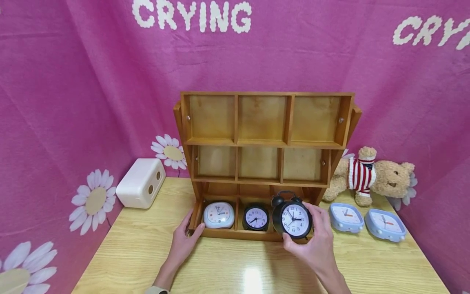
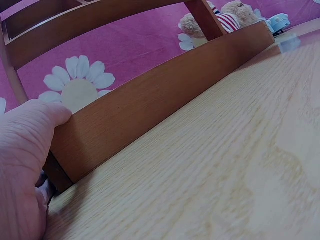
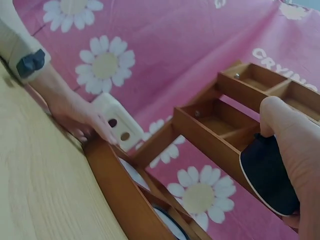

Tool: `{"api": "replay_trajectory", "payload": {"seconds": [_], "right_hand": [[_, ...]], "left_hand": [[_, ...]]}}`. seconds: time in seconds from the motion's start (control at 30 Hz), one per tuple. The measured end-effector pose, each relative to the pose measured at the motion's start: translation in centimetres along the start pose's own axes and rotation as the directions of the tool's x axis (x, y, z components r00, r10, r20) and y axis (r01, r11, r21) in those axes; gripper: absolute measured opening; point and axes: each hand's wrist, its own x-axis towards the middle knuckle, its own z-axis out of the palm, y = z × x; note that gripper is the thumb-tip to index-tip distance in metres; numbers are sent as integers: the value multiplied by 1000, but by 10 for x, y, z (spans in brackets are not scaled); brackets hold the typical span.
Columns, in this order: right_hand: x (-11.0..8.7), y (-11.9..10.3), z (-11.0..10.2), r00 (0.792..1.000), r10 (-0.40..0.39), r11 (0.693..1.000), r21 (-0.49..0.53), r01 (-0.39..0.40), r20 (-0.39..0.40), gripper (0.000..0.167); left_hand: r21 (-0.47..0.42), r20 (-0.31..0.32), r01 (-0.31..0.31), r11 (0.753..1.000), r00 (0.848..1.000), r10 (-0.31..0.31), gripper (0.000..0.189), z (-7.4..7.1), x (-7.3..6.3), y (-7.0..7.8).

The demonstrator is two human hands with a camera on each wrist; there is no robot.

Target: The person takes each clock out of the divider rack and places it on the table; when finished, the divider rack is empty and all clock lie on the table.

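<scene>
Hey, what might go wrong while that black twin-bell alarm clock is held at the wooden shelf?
The round black twin-bell alarm clock could slip, as only the right hand holds it. It might also bump the smaller round black clock nearby in the brown wooden three-tier shelf.

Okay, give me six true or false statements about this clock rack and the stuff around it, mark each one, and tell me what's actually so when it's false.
1. The right hand holds the black twin-bell clock. True.
2. The small black clock is in the middle row. False: the small black clock is in the bottom row, beside the pale clock.
3. The left hand holds the near left corner of the wooden rack. True.
4. The teddy bear sits upright. False: the teddy bear is lying down.
5. Two blue clocks are right of the rack in the head view. True.
6. The white box is right of the rack there. False: the white box is on the left.
</scene>
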Motion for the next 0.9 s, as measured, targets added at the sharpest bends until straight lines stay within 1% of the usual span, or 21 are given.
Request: {"api": "replay_trajectory", "payload": {"seconds": [0.1,0.27,0.37,0.43,0.53,0.67,0.77,0.9], "right_hand": [[-1,9,-10,999,-24,1000,-17,24,-33,89],[-9,24,-29,998,-34,999,0,34,-61,91],[-17,37,-44,998,-13,1000,-5,13,-58,93],[-23,47,-55,998,17,1000,-15,-18,-58,93],[-33,61,-72,994,85,994,-57,-89,-66,92],[-43,80,-91,979,168,976,-118,-182,-115,91],[-50,97,-105,968,191,965,-150,-215,-160,89],[-63,121,-124,958,188,942,-236,-238,-215,86]], "left_hand": [[-9,-1,5,1000,1000,-5,73,0,-1,1],[-30,13,12,999,1000,-12,74,1,-3,2],[-30,14,13,999,1000,-12,74,1,-3,3],[-23,16,13,1000,1000,-13,73,1,-2,3],[-16,15,15,1000,1000,-15,73,1,-1,2],[-7,-8,13,1000,1000,-13,72,0,0,1],[-10,-9,12,1000,1000,-12,72,0,0,2],[-26,6,17,1000,1000,-17,73,-1,0,1]]}}
